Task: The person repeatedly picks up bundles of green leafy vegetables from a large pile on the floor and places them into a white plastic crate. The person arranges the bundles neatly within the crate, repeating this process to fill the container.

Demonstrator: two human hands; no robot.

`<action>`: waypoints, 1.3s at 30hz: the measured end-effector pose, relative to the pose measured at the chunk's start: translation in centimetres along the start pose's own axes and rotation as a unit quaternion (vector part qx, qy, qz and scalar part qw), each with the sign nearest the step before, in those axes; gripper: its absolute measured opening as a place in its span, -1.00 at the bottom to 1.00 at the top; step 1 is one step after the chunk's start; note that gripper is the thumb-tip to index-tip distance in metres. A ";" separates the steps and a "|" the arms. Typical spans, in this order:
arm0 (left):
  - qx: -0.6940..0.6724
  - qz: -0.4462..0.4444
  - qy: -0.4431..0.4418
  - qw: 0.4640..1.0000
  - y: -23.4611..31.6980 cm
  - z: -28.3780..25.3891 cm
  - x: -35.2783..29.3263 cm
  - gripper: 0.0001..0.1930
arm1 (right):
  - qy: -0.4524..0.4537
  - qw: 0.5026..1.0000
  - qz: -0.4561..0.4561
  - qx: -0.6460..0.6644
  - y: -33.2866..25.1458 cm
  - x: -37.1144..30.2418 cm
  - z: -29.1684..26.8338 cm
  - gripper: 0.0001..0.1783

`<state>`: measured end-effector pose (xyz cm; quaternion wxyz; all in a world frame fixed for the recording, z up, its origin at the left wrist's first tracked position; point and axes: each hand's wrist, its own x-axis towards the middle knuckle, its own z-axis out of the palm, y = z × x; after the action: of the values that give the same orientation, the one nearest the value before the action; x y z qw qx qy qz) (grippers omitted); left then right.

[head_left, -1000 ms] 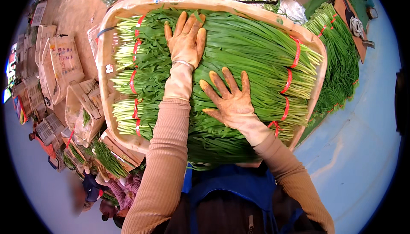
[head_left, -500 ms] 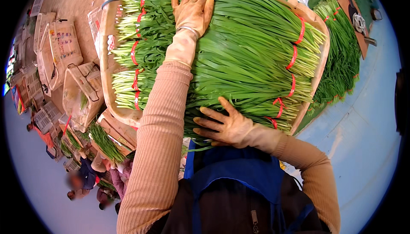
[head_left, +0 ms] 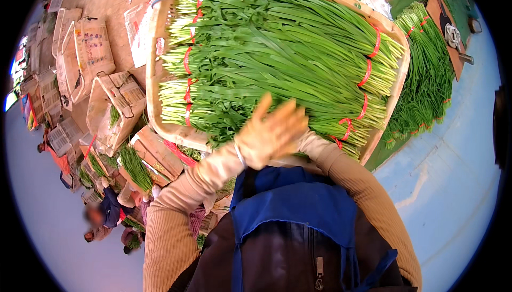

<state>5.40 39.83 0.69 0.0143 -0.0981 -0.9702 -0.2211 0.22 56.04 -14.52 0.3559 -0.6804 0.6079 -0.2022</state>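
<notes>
Overlapping in view, two gloved hands [head_left: 271, 134], one crate [head_left: 153, 97], greens [head_left: 277, 52]

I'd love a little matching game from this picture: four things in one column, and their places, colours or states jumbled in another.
1. red ties
2. pale coiled cord
3. left hand
4. cloth at the person's chest

A. blurred, near the lower edge of the tub
B. on a brown board
C. blue
D. around the bundles of greens

Pairs: 1-D; 2-B; 3-A; 4-C
</notes>
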 end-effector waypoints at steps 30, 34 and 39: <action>0.062 0.189 -0.178 0.964 -10.2 13.0 -14.4 -0.32 | -0.070 0.959 -0.065 -0.269 -0.8 -3.6 -0.9 -0.41; 0.092 0.188 -0.235 0.949 -9.3 8.4 -10.5 -0.31 | -0.080 0.924 -0.048 -0.371 -1.7 -4.2 -3.4 -0.40; 0.052 0.132 -0.351 0.925 -5.6 1.4 -7.9 -0.42 | -0.047 0.876 -0.053 -0.477 -5.6 -5.5 -11.8 -0.34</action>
<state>12.04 34.05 -3.47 -0.2932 -0.2958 -0.9014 -0.1180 -5.29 58.61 -1.79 0.0049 -0.8075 0.5761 0.1262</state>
